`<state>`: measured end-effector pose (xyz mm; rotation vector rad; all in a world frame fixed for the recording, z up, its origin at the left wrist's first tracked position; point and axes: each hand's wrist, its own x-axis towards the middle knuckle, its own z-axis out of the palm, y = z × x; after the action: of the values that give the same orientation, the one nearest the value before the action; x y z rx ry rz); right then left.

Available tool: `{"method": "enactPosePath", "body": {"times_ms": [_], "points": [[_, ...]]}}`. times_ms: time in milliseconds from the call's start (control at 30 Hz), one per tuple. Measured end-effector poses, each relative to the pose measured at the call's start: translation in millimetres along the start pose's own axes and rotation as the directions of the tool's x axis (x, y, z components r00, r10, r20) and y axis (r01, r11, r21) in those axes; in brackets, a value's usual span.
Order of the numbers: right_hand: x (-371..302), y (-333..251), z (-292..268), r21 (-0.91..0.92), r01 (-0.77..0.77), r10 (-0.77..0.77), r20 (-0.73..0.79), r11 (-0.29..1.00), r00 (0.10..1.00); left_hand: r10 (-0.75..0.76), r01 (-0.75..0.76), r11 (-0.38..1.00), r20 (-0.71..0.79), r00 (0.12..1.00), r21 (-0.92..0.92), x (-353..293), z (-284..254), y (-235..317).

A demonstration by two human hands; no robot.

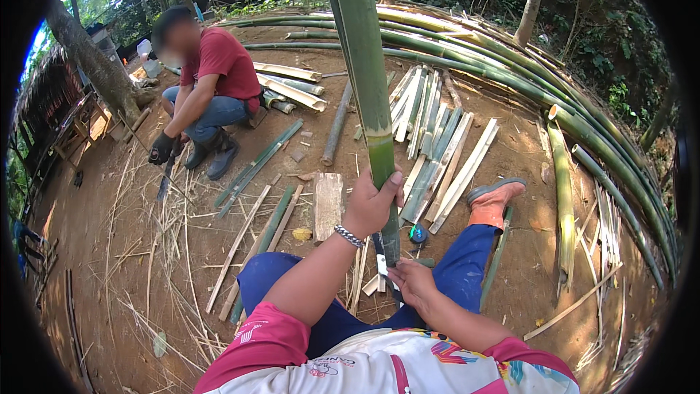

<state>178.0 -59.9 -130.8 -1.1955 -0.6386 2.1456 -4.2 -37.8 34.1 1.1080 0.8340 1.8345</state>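
Note:
A thick green bamboo pole stands nearly upright in front of me, its top running out of view. My left hand is wrapped round it below a pale joint ring. At the pole's lower end my right hand is closed, fingers pressed against the bamboo. Beside those fingers, along the pole's left side, is a narrow black and white piece; its kind is unclear. A small blue and black round thing lies just right of the pole. A flat wooden block rests on the ground left of my left hand.
Split bamboo strips lie ahead, beside my outstretched booted foot. Long bamboo poles curve behind them and down the right. At the left, a crouching person in a red shirt holds a long blade near thin shavings.

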Motion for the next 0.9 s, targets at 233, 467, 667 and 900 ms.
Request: {"method": "enactPosePath", "body": {"times_ms": [233, 467, 667, 900], "points": [[9.0, 7.9, -15.1, -0.099, -0.041, 0.047, 0.060, 0.994, 0.997, -0.051, 0.051, 0.999, 0.046, 0.998, -0.009, -7.9, 1.2, -8.7], [19.3, -46.9, -6.4, -0.363, 0.297, -0.322, -0.009, 0.883, 0.947, -0.171, 0.140, 0.966, 0.127, 0.977, 0.219, -26.6, 0.0, -26.0], [-39.9, -192.8, 46.9, 0.032, 0.830, -0.757, 0.430, 0.557, 0.491, -0.347, 0.192, 0.872, 0.293, 0.891, 0.450, -49.7, 7.3, -36.7], [-97.0, -285.3, 38.5, 0.450, 0.661, -0.696, 0.700, 0.601, 0.157, -0.466, 0.131, 0.786, 0.441, 0.767, 0.604, -72.1, 31.8, -48.1]]}}
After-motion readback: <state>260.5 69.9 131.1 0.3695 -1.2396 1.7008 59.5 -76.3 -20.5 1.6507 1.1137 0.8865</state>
